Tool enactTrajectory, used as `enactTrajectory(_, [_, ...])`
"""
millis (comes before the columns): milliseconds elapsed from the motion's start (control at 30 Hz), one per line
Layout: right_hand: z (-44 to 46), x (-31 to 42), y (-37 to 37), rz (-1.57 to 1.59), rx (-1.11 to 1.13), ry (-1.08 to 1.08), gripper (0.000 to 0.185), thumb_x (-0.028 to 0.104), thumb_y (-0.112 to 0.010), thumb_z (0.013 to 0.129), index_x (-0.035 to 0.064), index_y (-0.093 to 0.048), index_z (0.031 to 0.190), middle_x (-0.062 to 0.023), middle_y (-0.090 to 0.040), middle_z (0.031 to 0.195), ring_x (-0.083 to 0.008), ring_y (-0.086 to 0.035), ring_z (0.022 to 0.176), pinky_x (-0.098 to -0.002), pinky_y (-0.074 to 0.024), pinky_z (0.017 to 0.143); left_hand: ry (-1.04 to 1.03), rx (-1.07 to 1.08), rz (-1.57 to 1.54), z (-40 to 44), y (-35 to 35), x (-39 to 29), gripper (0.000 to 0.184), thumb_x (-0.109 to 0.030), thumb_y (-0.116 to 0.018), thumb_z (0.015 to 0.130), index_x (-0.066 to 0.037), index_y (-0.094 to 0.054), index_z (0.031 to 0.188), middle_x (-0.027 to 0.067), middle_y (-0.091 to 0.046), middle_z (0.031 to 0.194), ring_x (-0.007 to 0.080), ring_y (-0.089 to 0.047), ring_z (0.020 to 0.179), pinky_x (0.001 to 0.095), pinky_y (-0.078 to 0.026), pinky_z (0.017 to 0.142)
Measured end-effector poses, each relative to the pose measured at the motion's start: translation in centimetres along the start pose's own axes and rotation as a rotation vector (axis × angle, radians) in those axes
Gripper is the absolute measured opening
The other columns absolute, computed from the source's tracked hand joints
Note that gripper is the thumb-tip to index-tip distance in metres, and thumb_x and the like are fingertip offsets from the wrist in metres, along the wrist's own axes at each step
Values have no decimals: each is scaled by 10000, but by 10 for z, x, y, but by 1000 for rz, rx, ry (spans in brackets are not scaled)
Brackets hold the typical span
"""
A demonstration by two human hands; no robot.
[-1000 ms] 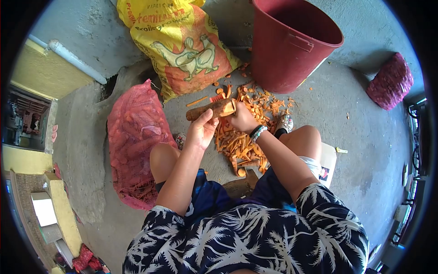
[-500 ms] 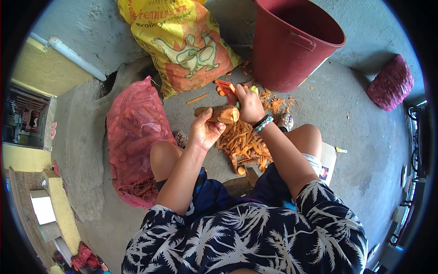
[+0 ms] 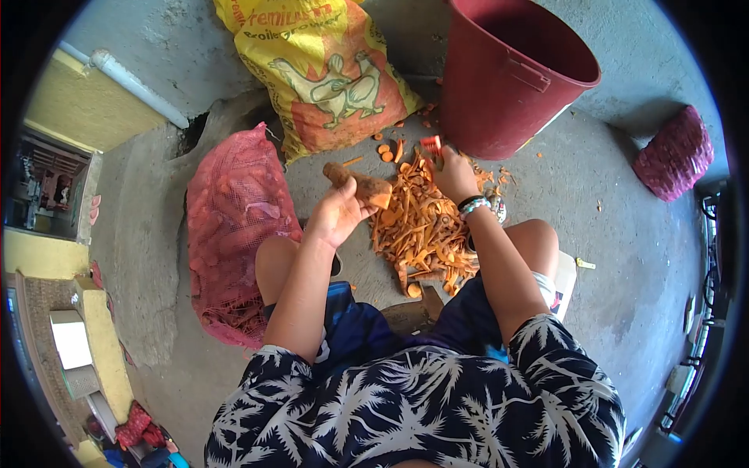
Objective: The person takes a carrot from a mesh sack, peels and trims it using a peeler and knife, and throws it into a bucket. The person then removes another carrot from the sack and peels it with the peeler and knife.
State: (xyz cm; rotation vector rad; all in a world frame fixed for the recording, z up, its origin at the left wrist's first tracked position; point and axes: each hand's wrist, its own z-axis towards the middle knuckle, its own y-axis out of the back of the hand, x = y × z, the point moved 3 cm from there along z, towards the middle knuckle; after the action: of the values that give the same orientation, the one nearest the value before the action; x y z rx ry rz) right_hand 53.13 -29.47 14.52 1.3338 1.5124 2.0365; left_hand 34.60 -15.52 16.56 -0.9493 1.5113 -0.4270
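Note:
A thick, brown-skinned carrot (image 3: 363,186) rests across the fingers of my left hand (image 3: 337,214), thumb over it. Bright orange flesh shows at its right end. My right hand (image 3: 455,175) is closed on a red tool (image 3: 431,144) that looks like a peeler; most of it is hidden or blurred. The tool is apart from the carrot, to its upper right. Below both hands, between my feet, lies a heap of orange peelings (image 3: 425,234). Several round orange slices (image 3: 385,152) are scattered at the heap's far edge.
A pink mesh sack (image 3: 238,234) full of carrots leans at my left leg. Beyond the heap stand a yellow feed sack (image 3: 331,86) and a tall red bin (image 3: 499,93). Another purple-pink sack (image 3: 675,154) lies by the right wall. Grey concrete floor (image 3: 624,265) extends around me.
My right hand has moved right and down, away from the carrot, with the red tool. My left hand has shifted slightly left, and the carrot's cut end now tilts downward.

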Motion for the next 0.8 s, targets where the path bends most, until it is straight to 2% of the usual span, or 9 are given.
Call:
enactTrajectory(33, [-4, 10, 3, 2, 7, 4, 242, 192, -573, 822, -11, -547, 952, -126, -641, 856, -248, -641, 746, -341, -510, 615, -5, 4, -119, 4, 9, -1, 305, -284, -527, 862, -69, -498, 1078, 112, -567, 1067, 249, -538, 1010, 438, -421, 824])
enactTrajectory(100, [-12, 23, 8, 1008, -12, -3, 179, 117, -613, 815, 6, -527, 927, -73, -636, 795, -143, -621, 681, -278, -496, 561, -4, -52, -291, 8, 12, -3, 321, -331, -456, 896, -77, -488, 1090, 116, -569, 1029, 250, -531, 998, 440, -428, 806])
enactTrajectory(133, [-18, 30, 13, 1004, -11, -2, 179, 117, -613, 815, 6, -527, 927, -73, -636, 795, -143, -621, 681, -278, -496, 561, -5, -50, -295, 10, 11, -1, 321, -331, -456, 896, -77, -488, 1090, 116, -569, 1029, 250, -531, 998, 440, -428, 806])
enactTrajectory(200, [-33, 43, 13, 1458, 148, -182, 188, 71, -653, 785, 27, -536, 926, -36, -621, 790, -83, -585, 649, -227, -477, 534, -16, -36, -300, 13, 4, 0, 309, -337, -471, 894, -85, -487, 1071, 54, -574, 1000, 213, -554, 953, 421, -433, 824])
enactTrajectory(233, [-38, 51, 13, 1488, 82, -169, 162, 72, -635, 801, 42, -539, 928, -44, -623, 802, -91, -589, 647, -220, -475, 529, -16, -34, -303, 15, -1, 3, 309, -337, -471, 894, -85, -487, 1071, 54, -574, 1000, 213, -554, 953, 421, -433, 824])
enactTrajectory(333, [-47, 62, 8, 1513, 36, -173, 176, 60, -632, 800, 24, -531, 940, -39, -620, 838, -89, -588, 681, -223, -488, 577, -45, -377, -249, 19, -16, 13, 358, -371, -362, 930, -83, -449, 1123, 92, -548, 1008, 217, -530, 890, 425, -426, 800])
enactTrajectory(467, [-46, 75, 7, 1457, -28, -72, 205, 47, -628, 801, 9, -521, 971, -39, -617, 870, -92, -588, 742, -227, -494, 639, -79, -380, -192, 29, -12, 22, 398, -392, -280, 948, -81, -433, 1143, 104, -526, 1097, 226, -513, 995, 417, -413, 852])
enactTrajectory(700, [-33, 73, 4, 1482, 47, -77, 281, 10, -616, 794, 11, -498, 1050, -47, -610, 921, -94, -585, 798, -236, -492, 691, -124, -382, -143, 34, -23, 22, 424, -401, -255, 950, -89, -423, 1183, 94, -532, 1104, 224, -527, 992, 395, -416, 859])
enactTrajectory(800, [-24, 71, 6, 1444, 119, -97, 287, -2, -624, 778, 15, -512, 1042, -33, -611, 906, -87, -581, 785, -228, -488, 687, -87, -468, -80, 34, -23, 24, 413, -387, -258, 951, -99, -434, 1191, 81, -544, 1087, 211, -535, 980, 379, -425, 839])
